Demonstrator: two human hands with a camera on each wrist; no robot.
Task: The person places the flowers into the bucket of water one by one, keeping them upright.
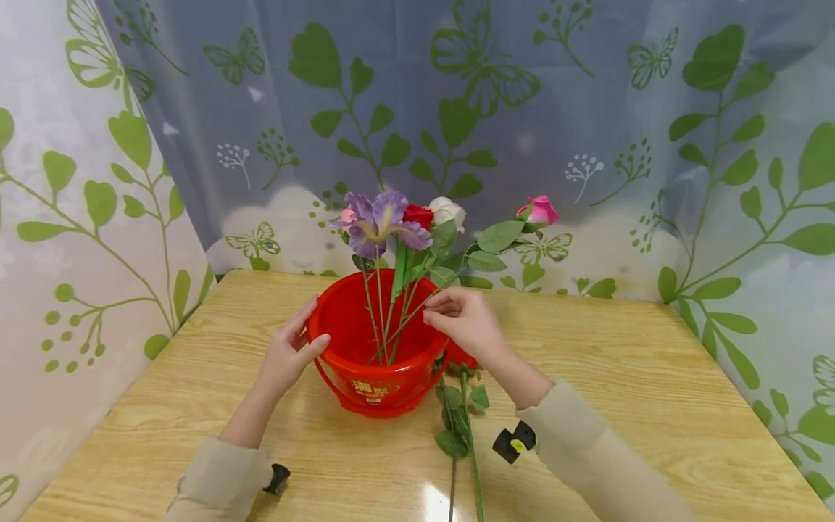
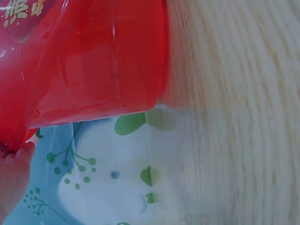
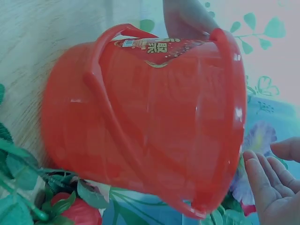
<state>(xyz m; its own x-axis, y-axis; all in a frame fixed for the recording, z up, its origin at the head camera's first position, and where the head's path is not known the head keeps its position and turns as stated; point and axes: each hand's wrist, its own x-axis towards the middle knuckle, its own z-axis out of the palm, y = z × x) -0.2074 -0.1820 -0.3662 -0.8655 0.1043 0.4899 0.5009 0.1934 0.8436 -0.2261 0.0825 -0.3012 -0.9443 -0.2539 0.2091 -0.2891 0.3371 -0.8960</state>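
Note:
A red plastic bucket point(image 1: 377, 388) stands upright on the table. My left hand point(image 1: 291, 349) grips its left rim, thumb over the edge; in the left wrist view, fingertips point(image 2: 24, 151) touch the rim. Artificial flowers lean inside: a purple iris point(image 1: 378, 223), a red rose point(image 1: 419, 215), a white rose point(image 1: 447, 212), a pale pink bloom point(image 1: 346, 215) and a bright pink rose point(image 1: 540, 211) that tilts far right. Over the right rim my right hand point(image 1: 466, 319) is beside the stems. Its thumb and fingers are apart in the right wrist view, with nothing seen between them.
To the bucket's right, a red rose point(image 1: 460, 357) and green stems point(image 1: 474, 464) lie on the wooden table point(image 1: 587, 362), pointing toward the front edge. A curtain point(image 1: 554, 130) printed with leaves and butterflies hangs behind the table and along both sides.

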